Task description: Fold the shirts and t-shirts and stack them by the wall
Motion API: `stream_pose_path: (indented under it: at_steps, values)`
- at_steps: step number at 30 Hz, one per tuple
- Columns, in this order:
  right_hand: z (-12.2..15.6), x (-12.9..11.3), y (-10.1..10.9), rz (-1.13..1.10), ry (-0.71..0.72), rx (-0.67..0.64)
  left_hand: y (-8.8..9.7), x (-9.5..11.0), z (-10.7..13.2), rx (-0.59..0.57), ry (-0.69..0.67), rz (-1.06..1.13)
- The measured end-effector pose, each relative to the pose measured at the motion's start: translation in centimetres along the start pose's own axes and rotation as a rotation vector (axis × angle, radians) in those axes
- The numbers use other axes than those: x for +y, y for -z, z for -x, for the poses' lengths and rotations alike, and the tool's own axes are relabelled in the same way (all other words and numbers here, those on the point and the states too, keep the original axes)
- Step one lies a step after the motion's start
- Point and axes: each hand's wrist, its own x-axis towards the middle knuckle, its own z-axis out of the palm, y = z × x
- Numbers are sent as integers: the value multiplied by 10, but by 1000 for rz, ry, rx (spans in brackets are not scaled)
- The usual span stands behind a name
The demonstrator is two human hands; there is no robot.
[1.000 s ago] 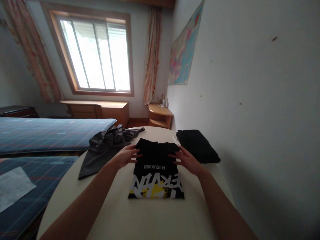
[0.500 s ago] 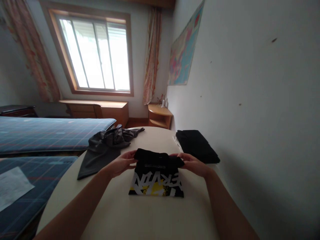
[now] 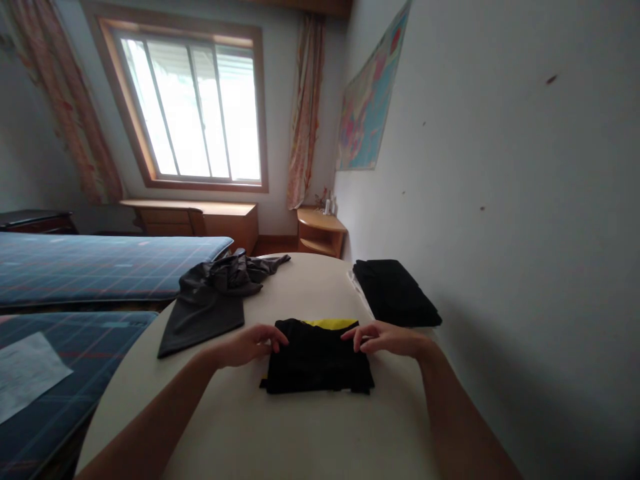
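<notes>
A black T-shirt [image 3: 320, 363] lies folded into a small rectangle on the cream table, its plain side up, with a yellow strip showing along the far edge. My left hand [image 3: 253, 343] rests at its far left corner, fingertips on the cloth and loosely bent. At the far right corner my right hand [image 3: 385, 337] has its fingers apart, the tips touching the top of the fabric. Neither hand grips the shirt. A crumpled dark grey garment [image 3: 207, 303] lies nearest my left hand, and a stack of folded black clothes [image 3: 395, 292] is beyond my right hand.
The round table [image 3: 300, 440] has the white wall [image 3: 525, 280] close along its right side. To the left are blue plaid mattresses [image 3: 110, 267], with a sheet of paper [image 3: 30, 373] on the nearer one. A corner shelf [image 3: 321, 223] stands behind the table.
The shirt's collar end has been folded down toward me, covering the printed lettering. Both hands have let go of the fold and come slightly nearer.
</notes>
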Motion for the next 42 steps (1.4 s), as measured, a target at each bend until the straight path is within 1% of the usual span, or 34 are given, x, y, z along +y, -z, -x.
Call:
stream_pose_path:
  at_steps: [2,3,6,8,10,13,15,17,19,22,24,28,31,34,37,40,42]
  values:
    - [-5,-2,-4,32,14,15,-2,-1,-5,31,-3,51]
    - [-8,-1,-6,50,34,25,-4,-2,-8,70,-18,83]
    - [-16,3,-10,121,113,101,-8,-8,-19,237,-72,150]
    - [-22,9,-11,169,152,197,-11,-14,-27,358,-74,179]
    - [-29,17,-10,196,156,325,-14,-19,-34,450,-50,209]
    - [-41,30,-8,168,111,518,-18,-23,-40,557,-29,223]
    - [-48,38,-7,134,52,606,-20,-23,-43,602,-8,243]
    - [-53,44,-4,105,-15,637,-20,-21,-44,617,23,298]
    - [-55,47,-1,72,-59,631,-18,-19,-46,633,68,379]
    - [-54,49,2,7,-56,638,-14,-18,-48,670,124,451]
    - [-55,50,1,-11,-53,647,-12,-19,-49,681,131,434]
    - [-62,54,-4,2,-79,670,-11,-23,-52,691,109,335]
    - [-69,59,-7,-16,-65,744,-11,-25,-52,693,75,289]
    - [-77,61,-9,-13,-35,825,-12,-27,-51,643,39,220]
    - [-82,59,-11,16,1,870,-13,-28,-53,608,35,61]
    - [-85,57,-13,73,27,900,-12,-28,-56,644,36,-120]
    - [-85,57,-15,104,45,917,-10,-27,-56,682,37,-197]
